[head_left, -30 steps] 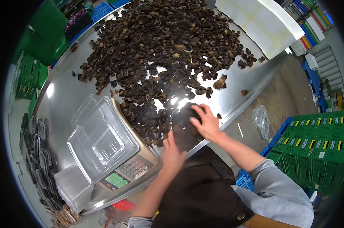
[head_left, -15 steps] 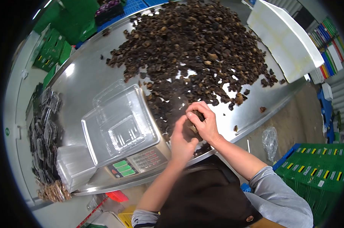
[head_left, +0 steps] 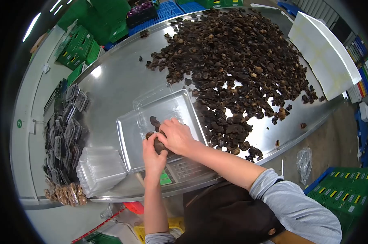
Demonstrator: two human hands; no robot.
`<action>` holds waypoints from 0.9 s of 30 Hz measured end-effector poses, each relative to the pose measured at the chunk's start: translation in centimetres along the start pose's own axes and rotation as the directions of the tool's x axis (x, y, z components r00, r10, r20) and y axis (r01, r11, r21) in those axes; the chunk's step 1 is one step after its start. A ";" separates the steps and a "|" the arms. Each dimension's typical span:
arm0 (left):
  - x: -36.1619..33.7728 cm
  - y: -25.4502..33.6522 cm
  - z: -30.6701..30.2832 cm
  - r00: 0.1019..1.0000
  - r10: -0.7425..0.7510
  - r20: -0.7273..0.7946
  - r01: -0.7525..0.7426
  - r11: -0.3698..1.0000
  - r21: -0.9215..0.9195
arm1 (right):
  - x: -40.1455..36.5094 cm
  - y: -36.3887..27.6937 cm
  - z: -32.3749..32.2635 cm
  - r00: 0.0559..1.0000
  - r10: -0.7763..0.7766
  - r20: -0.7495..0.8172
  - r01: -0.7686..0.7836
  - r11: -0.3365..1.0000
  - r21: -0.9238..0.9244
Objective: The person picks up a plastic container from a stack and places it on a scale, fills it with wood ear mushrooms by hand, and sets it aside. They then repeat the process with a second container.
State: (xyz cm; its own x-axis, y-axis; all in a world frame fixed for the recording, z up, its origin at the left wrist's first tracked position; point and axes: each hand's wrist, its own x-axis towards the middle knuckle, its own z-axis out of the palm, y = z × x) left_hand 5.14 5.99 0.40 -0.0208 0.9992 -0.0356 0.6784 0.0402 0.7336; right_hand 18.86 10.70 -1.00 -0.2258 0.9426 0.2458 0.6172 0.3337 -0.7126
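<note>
My left hand point(head_left: 153, 159) and my right hand point(head_left: 176, 137) are close together over the metal pan point(head_left: 129, 152) of a weighing scale. Between them they hold a handful of dark brown mushrooms point(head_left: 163, 147) that look like wood ear; both hands' fingers are curled round it. One dark piece point(head_left: 154, 121) shows just beyond my right fingers. Beneath the hands lies a clear plastic clamshell box point(head_left: 140, 105) with its lid folded back, partly hidden. The scale's keypad point(head_left: 188, 168) and green keys point(head_left: 165, 179) face me, partly covered by my right forearm.
A large heap of mushrooms point(head_left: 241, 53) covers much of the steel table point(head_left: 111, 89). A white foam box point(head_left: 322, 53) stands at its right end. To the left are stacked clear boxes point(head_left: 100, 168) and filled packs point(head_left: 66, 134). Green crates point(head_left: 346, 187) stand low on the right.
Both hands have moved left from the edge of the heap to above the clamshell box on the scale, carrying the mushrooms. The camera view has shifted, so the table appears further right.
</note>
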 end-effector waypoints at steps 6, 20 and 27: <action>-0.9 4.1 -1.1 0.999 -0.018 -0.038 0.023 0.989 0.149 | 0.9 -0.8 -3.2 0.928 -0.078 0.364 0.110 0.992 -0.068; 2.4 0.4 -8.1 0.982 0.067 -0.179 -0.071 0.997 -0.020 | -11.2 13.0 -13.1 0.835 0.550 -0.006 -0.491 0.742 -0.457; 5.7 -0.2 -2.5 0.894 0.434 0.109 -0.445 0.889 0.107 | -13.2 16.9 -11.8 0.949 0.291 -0.124 -0.314 0.913 -0.260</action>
State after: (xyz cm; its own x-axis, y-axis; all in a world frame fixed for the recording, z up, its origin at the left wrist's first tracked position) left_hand 2.99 11.74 1.74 0.3559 0.9099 0.2132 0.6910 -0.4098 0.5955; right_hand 41.15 4.01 -8.54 0.0587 0.9924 0.1079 0.8307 0.0114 -0.5566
